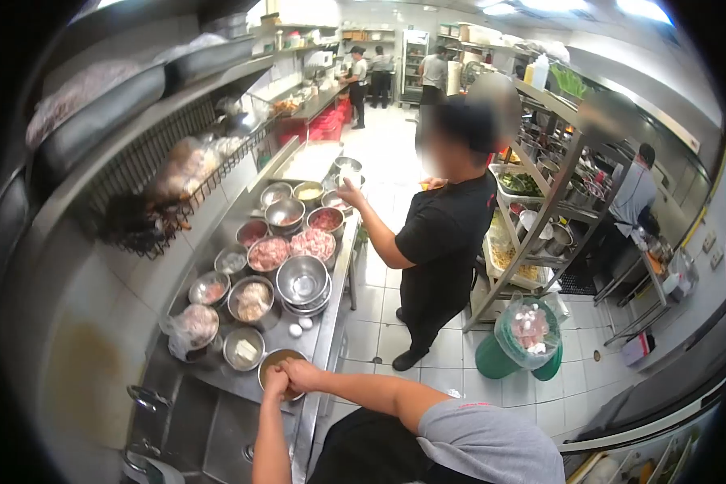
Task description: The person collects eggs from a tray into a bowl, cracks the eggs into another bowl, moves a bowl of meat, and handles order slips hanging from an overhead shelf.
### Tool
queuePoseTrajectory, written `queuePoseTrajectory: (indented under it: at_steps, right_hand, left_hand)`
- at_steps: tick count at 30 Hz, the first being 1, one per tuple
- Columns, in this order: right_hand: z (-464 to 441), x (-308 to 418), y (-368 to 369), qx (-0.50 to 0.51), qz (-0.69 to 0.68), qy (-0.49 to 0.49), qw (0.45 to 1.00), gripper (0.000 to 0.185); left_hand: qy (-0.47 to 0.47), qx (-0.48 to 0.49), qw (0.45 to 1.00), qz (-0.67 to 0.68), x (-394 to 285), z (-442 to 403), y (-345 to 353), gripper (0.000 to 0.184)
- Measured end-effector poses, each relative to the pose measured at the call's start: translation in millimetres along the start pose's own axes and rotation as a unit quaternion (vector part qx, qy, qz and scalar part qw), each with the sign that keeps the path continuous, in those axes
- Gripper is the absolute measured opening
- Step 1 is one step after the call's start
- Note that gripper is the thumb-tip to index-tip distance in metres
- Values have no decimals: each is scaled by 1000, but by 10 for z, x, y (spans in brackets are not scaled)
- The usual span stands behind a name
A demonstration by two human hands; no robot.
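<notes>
My left hand and my right hand are close together over a metal bowl with yellowish-brown contents. The fingers of both are curled and closed, and whatever they hold, if anything, is hidden. Two white eggs lie on the steel counter just beyond this bowl. To its left stands a small metal bowl with pale pieces. Farther up are a stack of metal bowls and a bowl of pale, doughy-looking food.
Several bowls of raw meat crowd the counter. A steel sink with a tap lies at lower left. A co-worker in black stands along the counter's right side. A green bin and a rack are farther right.
</notes>
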State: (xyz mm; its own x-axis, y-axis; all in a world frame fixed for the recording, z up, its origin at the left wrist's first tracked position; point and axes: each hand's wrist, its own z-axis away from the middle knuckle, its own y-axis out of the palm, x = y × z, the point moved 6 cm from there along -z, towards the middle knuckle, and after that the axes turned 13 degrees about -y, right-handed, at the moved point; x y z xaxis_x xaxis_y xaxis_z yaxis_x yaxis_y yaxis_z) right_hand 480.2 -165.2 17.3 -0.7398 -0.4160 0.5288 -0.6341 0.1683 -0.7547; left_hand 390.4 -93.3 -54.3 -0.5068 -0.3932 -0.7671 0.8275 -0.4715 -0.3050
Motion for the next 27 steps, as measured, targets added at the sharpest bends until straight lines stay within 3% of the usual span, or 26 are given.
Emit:
queuePoseTrajectory:
  at_steps: [6,8,9,13,16,18,19,20,21,23,24,25,27]
  right_hand:
    - [36,71,-85,-28,-7,-13,1000,36]
    - [43,49,-32,-28,-17,-11,999,37]
    - [48,42,-7,-23,-24,-9,999,43]
    - [53,47,35,-19,-42,1,999,45]
    - [50,93,5,-29,-41,-1,999,37]
    - [55,-14,130,-65,-41,-16,997,45]
    - [51,44,105,-55,-39,-21,997,53]
    - [36,81,25,-40,-43,-30,998,61]
    - [42,42,53,-8,-62,14,998,63]
    - [39,6,94,2,-63,34,997,67]
    - [23,74,32,9,-35,-7,999,67]
    - [16,41,62,1,-18,-13,1000,64]
    - [21,-55,66,-13,-85,-37,996,51]
  left_hand:
    - [-17,-14,1000,1,-36,114,-4,26]
    - [18,-37,997,60,-13,96,6,14]
    - [20,-4,998,54,41,5,19,19]
    - [11,-28,997,64,65,100,-29,29]
    - [24,-30,999,31,141,4,-61,29]
    - [1,23,998,67,12,161,0,31]
    - [32,42,993,109,91,34,37,25]
    - [41,10,988,149,-11,210,54,26]
    - [69,28,992,106,31,115,44,33]
    - [83,-39,994,63,-29,221,1,35]
    - [79,-68,994,23,14,186,-17,34]
    - [40,-1,998,49,-73,325,-22,42]
    - [56,4,998,16,-10,282,-107,36]
